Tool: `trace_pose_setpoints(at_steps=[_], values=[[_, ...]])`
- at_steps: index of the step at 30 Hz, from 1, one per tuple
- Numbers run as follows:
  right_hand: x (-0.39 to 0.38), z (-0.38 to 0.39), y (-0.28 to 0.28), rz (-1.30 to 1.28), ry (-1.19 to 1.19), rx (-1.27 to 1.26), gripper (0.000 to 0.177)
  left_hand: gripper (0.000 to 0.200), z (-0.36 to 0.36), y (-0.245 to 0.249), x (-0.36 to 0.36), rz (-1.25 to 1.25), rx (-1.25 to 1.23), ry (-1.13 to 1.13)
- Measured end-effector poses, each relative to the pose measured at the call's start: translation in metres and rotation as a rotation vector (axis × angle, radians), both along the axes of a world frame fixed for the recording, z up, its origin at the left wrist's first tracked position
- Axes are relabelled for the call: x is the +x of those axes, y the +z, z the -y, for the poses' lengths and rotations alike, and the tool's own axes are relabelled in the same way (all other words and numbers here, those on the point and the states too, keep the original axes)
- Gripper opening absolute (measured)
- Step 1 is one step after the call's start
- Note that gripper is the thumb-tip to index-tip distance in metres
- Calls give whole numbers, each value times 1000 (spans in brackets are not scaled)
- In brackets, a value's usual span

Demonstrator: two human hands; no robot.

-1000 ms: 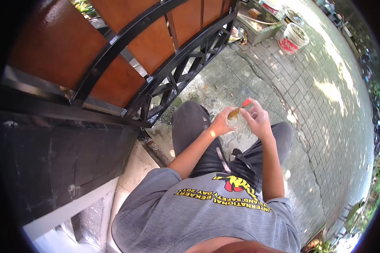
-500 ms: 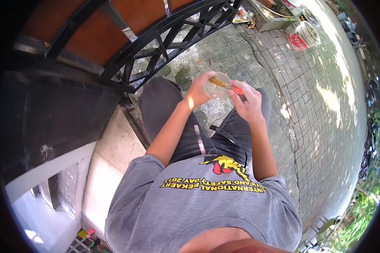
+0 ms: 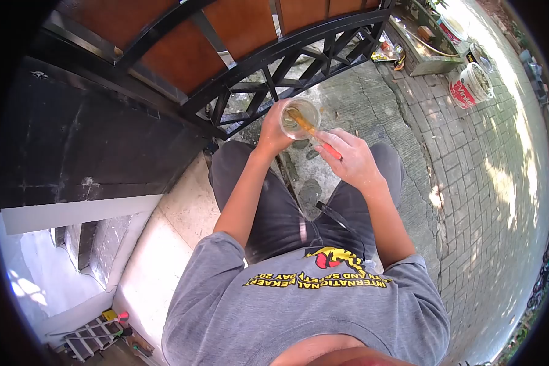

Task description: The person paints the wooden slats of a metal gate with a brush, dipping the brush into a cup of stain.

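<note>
Closed round the side of a clear plastic cup (image 3: 312, 110) is my left hand (image 3: 273, 131), above my knees. The cup's mouth faces up toward the camera, and a little pale liquid seems to lie inside. My right hand (image 3: 352, 160) grips a brush (image 3: 304, 123) by its orange-red handle. The brush's yellowish-brown end reaches into the cup over its rim. My fingers partly cover the handle.
A black metal gate (image 3: 250, 73) with orange-brown panels stands ahead and left. At the upper right are a white and red bucket (image 3: 470, 86) and a concrete planter box (image 3: 430, 61). A rack with tools (image 3: 94, 335) lies low at the left.
The view has shifted, so the surroundings sit lower and further right. The cup is tipped more toward the camera, and my right hand with the brush has moved away from its rim.
</note>
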State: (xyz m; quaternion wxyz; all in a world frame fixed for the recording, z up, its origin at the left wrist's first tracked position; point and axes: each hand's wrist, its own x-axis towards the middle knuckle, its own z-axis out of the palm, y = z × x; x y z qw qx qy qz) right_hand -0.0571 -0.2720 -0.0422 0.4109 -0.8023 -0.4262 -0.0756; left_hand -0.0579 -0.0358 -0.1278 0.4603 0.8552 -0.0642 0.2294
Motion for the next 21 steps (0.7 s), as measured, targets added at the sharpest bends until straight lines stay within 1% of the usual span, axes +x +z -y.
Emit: trace_pose_setpoints(at_steps=[1,4,7,10,11,14,15,18,19,21], values=[[0,1,-1,10,5,-2,29,71,0,-4,-3,-23,2,29],[12,2,-1,26,116,-99,29,75,6,-19,-10,-66,-19,10],[28,6,-8,105,183,-172,29,76,14,-24,-7,-5,-43,-76],[36,6,-6,141,117,-199,31,76,26,-13,-4,7,-71,-77],[37,6,-10,184,107,-168,31,77,31,-7,-4,-79,-235,-86],[40,3,-25,290,69,-89,31,78,27,-6,6,-153,-140,-38],[39,4,-26,305,53,-76,31,77,28,-4,8,-115,-152,-41],[41,3,-34,329,-25,16,31,76,34,-2,17,-155,-144,-3],[40,2,-37,325,-58,53,31,74,37,-3,20,-129,-162,-19],[36,0,-46,321,-156,138,27,73,43,-3,23,-213,-174,-2]])
